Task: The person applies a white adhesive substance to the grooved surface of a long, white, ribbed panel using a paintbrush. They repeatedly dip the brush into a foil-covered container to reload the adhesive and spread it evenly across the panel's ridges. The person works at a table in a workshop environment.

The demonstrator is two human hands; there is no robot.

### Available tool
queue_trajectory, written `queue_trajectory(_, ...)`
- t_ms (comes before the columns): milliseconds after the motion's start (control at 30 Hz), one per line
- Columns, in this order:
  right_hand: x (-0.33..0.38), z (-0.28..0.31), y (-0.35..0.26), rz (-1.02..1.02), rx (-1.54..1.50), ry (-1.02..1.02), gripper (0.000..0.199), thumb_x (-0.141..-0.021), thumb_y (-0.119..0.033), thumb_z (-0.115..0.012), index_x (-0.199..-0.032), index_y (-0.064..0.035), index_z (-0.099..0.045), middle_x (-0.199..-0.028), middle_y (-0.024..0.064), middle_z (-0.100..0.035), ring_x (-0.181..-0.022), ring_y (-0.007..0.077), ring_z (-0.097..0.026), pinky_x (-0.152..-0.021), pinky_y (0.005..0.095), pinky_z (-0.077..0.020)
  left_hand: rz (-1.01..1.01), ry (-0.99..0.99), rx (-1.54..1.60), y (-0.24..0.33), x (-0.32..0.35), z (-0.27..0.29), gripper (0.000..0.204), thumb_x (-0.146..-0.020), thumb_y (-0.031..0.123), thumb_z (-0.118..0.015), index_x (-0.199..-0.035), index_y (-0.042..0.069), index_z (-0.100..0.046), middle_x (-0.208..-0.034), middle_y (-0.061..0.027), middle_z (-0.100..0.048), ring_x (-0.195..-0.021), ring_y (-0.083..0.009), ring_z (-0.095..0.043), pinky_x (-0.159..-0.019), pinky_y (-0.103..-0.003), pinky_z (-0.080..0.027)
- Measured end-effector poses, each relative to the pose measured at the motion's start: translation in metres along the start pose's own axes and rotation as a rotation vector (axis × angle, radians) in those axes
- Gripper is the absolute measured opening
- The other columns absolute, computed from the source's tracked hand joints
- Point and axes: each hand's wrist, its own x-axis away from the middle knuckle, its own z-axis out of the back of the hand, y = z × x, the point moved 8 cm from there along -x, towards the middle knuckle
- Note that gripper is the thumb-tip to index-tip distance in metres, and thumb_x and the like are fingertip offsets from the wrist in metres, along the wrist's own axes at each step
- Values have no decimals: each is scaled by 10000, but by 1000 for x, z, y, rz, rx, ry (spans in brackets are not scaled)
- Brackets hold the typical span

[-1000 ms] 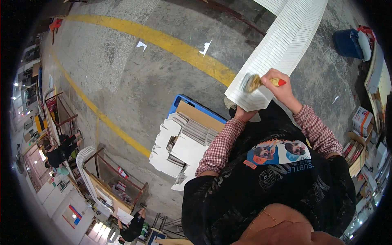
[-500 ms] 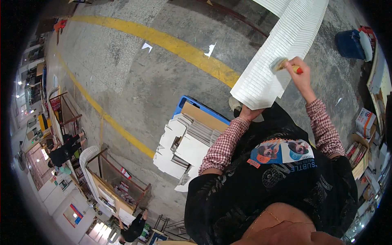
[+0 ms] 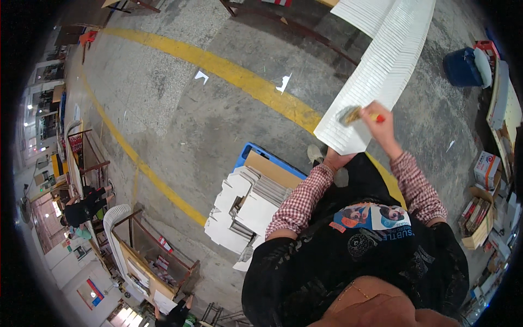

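Right grip point(image 3: 379, 125) holds a brush point(image 3: 353, 115), a carton point(image 3: 481, 235) reddish items point(image 3: 473, 217).

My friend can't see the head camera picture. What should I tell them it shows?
A person's right hand has a brush in its grip at the near end of a long row of overlapping white sheets, with the left hand under that end. To the left are stacked white pieces and a yellow floor line.

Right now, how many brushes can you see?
1: the brush is in the right hand, over the near end of the overlapping white sheets. Others may be hidden in the clutter around the edges.
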Motion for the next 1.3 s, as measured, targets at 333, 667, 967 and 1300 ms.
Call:
queue_trajectory(333, 5, 12, -29, -49, -149, -65, 177, -861, -93, -667, -731, 17, -620, -740, 66, -599, -693, 133, -560, -636, 261, -431, 164, 137, 538, -23, 8, 13, 562, -973, 509, -414, -1377, 120, -454, -1351, -74, -535, -1209, -232, -541, -1013, -419, -454)
queue_trajectory(667, 22, -29, -57, 23, -271, -291, 168, -839, -74, -682, -725, 25, -610, -736, 86, -607, -700, 164, -565, -663, 292, -445, 190, 402, 367, -30, 15, 20, 587, -920, 555, -491, -1328, 132, -469, -1282, -77, -554, -1159, -240, -555, -993, -431, -459)
queue_trajectory(967, 1, 74, -44, -37, -291, -54, 205, -867, -72, -619, -688, 24, -588, -724, 85, -595, -676, 147, -561, -627, 289, -439, 100, 301, 434, -7, 9, 2, 615, -982, 497, -397, -1438, 85, -364, -1447, -119, -432, -1311, -289, -438, -1092, -472, -364)
queue_trajectory(1300, 10, 131, -1, -259, -349, 340, 215, -904, -87, -619, -708, -3, -593, -757, 34, -561, -590, 94, -523, -528, 236, -413, 345, 820, 190, 1, 104, 148, 885, -904, 731, -221, -1464, 48, -288, -1491, -193, -343, -1339, -365, -373, -1087, -469, -340)
